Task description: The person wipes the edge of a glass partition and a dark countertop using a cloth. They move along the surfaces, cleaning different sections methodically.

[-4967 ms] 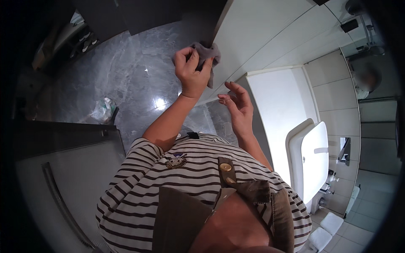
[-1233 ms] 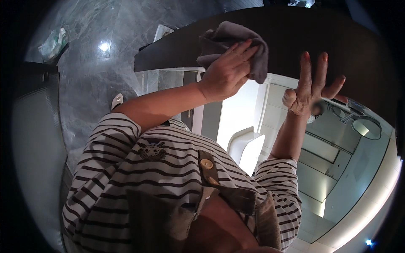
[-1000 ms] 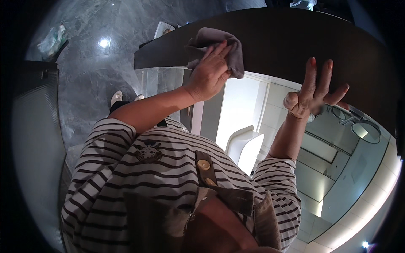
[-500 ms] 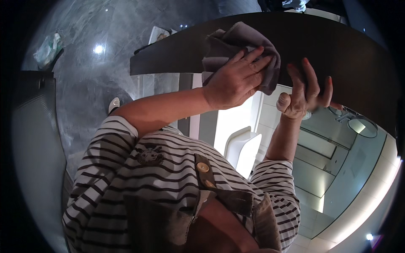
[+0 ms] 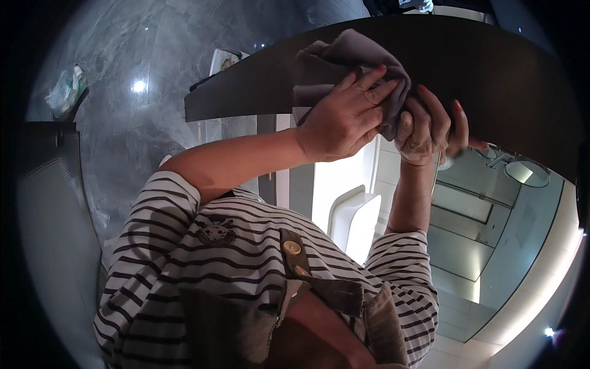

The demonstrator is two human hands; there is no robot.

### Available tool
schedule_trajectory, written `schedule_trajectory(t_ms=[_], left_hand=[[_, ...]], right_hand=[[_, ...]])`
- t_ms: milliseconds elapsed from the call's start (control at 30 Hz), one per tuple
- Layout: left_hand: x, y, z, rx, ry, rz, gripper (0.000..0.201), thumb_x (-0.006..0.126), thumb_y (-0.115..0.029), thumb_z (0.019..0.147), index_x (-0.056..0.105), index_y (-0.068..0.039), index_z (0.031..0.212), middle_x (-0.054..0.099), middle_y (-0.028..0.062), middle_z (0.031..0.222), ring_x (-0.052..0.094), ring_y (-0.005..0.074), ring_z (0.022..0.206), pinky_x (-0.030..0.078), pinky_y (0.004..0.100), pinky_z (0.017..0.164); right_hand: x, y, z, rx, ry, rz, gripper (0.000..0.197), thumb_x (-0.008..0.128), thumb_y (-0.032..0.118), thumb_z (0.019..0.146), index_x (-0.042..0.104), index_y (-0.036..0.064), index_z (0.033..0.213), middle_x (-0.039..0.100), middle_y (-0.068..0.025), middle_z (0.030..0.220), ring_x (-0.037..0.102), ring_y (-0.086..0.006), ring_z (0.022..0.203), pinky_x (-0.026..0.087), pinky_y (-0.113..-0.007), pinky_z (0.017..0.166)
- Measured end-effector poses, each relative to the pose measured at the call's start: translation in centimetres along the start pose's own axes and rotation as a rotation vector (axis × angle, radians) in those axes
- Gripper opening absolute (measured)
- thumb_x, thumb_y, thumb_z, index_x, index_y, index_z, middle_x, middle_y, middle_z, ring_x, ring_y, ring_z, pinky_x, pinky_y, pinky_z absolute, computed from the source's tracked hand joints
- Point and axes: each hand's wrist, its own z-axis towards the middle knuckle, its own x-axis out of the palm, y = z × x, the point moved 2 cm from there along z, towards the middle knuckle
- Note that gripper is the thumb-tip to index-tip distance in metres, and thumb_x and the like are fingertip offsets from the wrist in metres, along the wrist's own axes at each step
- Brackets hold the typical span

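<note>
A greyish-purple cloth [image 5: 335, 58] lies bunched against the dark curved surface [image 5: 479, 67]. My left hand [image 5: 344, 117] is on it, fingers bent over the folds and pressing them to the surface. Just right of the cloth is my right hand [image 5: 424, 129], with its fingers curved and apart and its thumb close to the cloth's lower right edge. Whether that thumb touches the fabric is hard to tell. I see nothing held in the right hand.
Below the dark surface stands a white basin-like fixture [image 5: 353, 215] in bright light. A glossy mirror-like panel [image 5: 461, 246] and a round metal-rimmed fixture [image 5: 527, 174] are at the right. At far left are a plastic bag [image 5: 64, 92] and a dark ribbed panel [image 5: 52, 178].
My right hand has moved left, up to the cloth's edge, and its fingers are more curled. My left hand and the cloth stay nearly in place.
</note>
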Motion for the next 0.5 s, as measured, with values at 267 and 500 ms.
schedule_trajectory(t_ms=[267,500], left_hand=[[-0.1,1.4,-3.4,-0.157,0.071,0.015,0.032,0.064,-0.013,0.084,0.059,-0.001,0.112,0.042,0.0200,0.143,0.030,0.0382,0.139,0.029,0.0558,0.108],[-0.9,2.6,-5.8,-0.264,0.081,0.065,0.027,0.057,-0.013,0.088,0.055,0.000,0.112,0.037,0.0221,0.146,0.026,0.0397,0.141,0.028,0.0568,0.108]], right_hand=[[-0.5,-1.0,-0.2,-0.061,0.023,-0.077,0.032,0.042,0.046,0.097,0.063,0.0339,0.076,0.067,0.0168,0.092,0.048,-0.0142,0.116,-0.013,-0.055,0.114],[-0.9,-1.9,0.8,-0.110,0.035,-0.058,0.017,0.052,0.040,0.092,0.065,0.0293,0.089,0.070,0.0111,0.091,0.053,-0.0128,0.113,-0.005,-0.052,0.116]])
